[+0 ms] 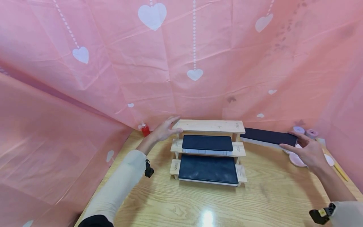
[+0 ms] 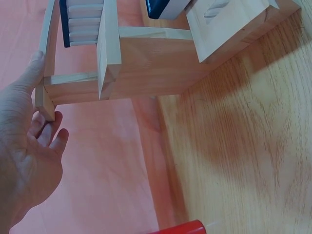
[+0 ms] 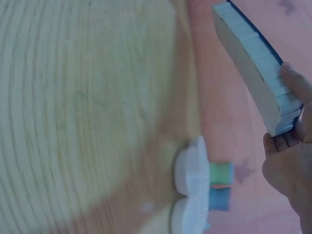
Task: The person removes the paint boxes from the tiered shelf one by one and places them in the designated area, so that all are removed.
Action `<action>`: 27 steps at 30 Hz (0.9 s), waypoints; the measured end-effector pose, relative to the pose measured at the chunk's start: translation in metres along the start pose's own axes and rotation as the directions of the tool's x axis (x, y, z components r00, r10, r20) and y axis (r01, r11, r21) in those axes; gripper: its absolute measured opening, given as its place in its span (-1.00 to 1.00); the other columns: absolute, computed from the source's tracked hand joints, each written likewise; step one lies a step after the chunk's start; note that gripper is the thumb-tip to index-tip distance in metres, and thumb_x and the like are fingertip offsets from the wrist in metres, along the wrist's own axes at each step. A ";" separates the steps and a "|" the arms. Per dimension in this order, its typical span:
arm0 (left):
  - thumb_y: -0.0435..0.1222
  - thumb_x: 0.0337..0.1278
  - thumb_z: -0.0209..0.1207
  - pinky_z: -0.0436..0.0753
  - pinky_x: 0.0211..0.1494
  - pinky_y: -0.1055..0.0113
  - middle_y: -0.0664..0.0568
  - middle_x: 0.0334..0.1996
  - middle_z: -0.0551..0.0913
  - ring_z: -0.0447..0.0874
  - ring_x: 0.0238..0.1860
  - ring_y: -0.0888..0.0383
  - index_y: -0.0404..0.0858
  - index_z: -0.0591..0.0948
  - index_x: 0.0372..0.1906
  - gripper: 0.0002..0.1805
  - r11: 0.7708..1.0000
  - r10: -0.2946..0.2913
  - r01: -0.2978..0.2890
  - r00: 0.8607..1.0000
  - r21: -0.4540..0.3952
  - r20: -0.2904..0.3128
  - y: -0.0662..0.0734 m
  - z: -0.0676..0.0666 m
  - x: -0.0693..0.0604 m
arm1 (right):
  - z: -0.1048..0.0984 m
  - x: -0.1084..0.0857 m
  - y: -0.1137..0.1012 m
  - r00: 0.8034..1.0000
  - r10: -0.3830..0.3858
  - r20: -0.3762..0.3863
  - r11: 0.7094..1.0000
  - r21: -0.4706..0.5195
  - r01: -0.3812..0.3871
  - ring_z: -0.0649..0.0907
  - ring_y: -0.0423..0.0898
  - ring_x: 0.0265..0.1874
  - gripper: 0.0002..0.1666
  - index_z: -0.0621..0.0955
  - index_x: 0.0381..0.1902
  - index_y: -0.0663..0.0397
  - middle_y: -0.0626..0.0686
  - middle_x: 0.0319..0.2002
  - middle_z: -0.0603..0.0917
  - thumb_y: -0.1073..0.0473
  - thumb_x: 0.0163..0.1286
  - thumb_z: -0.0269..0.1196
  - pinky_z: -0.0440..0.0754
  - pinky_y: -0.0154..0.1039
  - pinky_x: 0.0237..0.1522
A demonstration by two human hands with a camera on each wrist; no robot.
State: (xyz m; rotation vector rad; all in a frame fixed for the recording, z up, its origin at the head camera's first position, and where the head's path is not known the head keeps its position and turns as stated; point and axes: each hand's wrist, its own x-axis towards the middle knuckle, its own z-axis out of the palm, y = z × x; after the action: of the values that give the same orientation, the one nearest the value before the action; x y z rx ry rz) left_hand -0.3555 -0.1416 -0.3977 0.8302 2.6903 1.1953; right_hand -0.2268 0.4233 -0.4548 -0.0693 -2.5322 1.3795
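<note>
A three-tier wooden shelf (image 1: 211, 125) stands on the table. My left hand (image 1: 167, 128) grips the left end of its top board, thumb above and fingertips beneath, as the left wrist view shows. Raised at the right of the shelf, a long box with a dark blue lid and white ribbed sides (image 1: 266, 136) is held by my right hand (image 1: 309, 151). Thumb and fingers pinch the box's right end in the right wrist view. A similar dark-lidded box (image 1: 207, 142) sits on the middle tier, and a wider one (image 1: 208, 168) lies on the bottom tier.
Beyond the shelf hangs a pink curtain (image 1: 210, 97) with white hearts. A red bottle (image 1: 145, 130) stands left of the shelf. Behind my right hand are white round dishes (image 3: 192, 168), spools (image 3: 221, 173) and a yellow-handled tool (image 1: 341, 171) near the table's right edge.
</note>
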 end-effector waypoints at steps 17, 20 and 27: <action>0.03 0.44 0.34 0.24 0.60 -0.23 -0.05 0.67 0.16 0.12 0.65 -0.11 -0.11 0.25 0.69 -0.12 1.000 0.004 -0.005 1.000 0.010 0.005 0.001 0.000 -0.001 | 0.037 0.017 0.016 0.994 0.009 0.110 0.989 -0.146 0.007 0.33 0.59 0.41 0.10 0.20 0.64 0.36 0.60 0.49 0.27 -0.13 0.46 0.45 0.62 0.01 0.19; 0.01 0.44 0.34 0.24 0.61 -0.19 -0.05 0.66 0.19 0.14 0.64 -0.10 -0.13 0.25 0.69 -0.13 1.000 0.012 -0.012 1.000 0.016 0.005 0.001 -0.001 -0.001 | 0.042 0.020 0.017 0.992 0.011 0.126 0.982 -0.188 0.013 0.41 0.54 0.34 0.13 0.21 0.61 0.42 0.63 0.42 0.34 -0.14 0.43 0.47 0.63 -0.06 0.07; 0.02 0.46 0.32 0.24 0.62 -0.14 -0.03 0.66 0.20 0.14 0.64 -0.06 -0.14 0.24 0.69 -0.13 0.999 0.014 -0.014 1.000 0.033 0.006 0.002 0.000 0.000 | 0.047 0.024 0.021 0.986 0.042 0.159 0.959 -0.285 0.005 0.41 0.63 0.27 0.12 0.24 0.51 0.60 0.73 0.33 0.34 -0.09 0.39 0.51 0.46 0.49 0.21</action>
State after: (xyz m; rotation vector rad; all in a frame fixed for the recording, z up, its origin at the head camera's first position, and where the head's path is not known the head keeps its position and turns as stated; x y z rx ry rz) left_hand -0.3553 -0.1406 -0.3963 0.8573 2.7108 1.1524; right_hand -0.2628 0.4000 -0.4919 -0.0340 -2.8587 1.0551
